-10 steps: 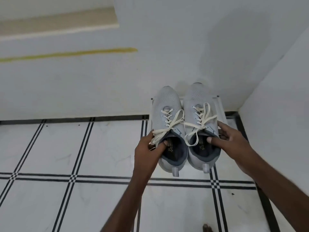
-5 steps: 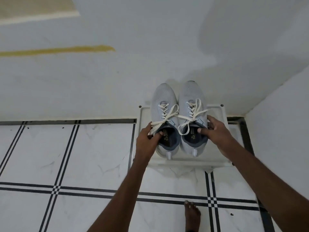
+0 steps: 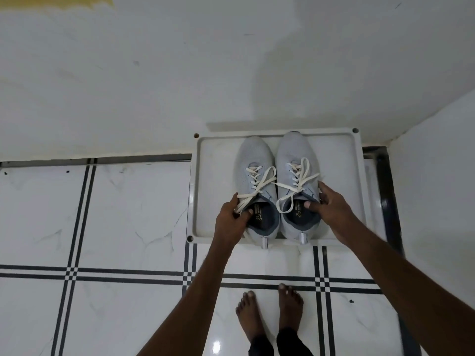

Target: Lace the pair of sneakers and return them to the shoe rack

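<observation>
Two light grey sneakers with cream laces tied in bows stand side by side, toes to the wall, on the white shoe rack shelf. My left hand grips the collar of the left sneaker, thumb inside the opening. At the right sneaker, my right hand holds the collar the same way. The heels reach the shelf's front edge.
The rack sits in a corner, with a white wall behind it and another white wall to the right. My bare feet stand on the glossy white tiled floor just in front of the rack.
The sneakers came down from the air onto the rack shelf, both hands still holding them. The view has tilted down, bringing my feet into sight.
</observation>
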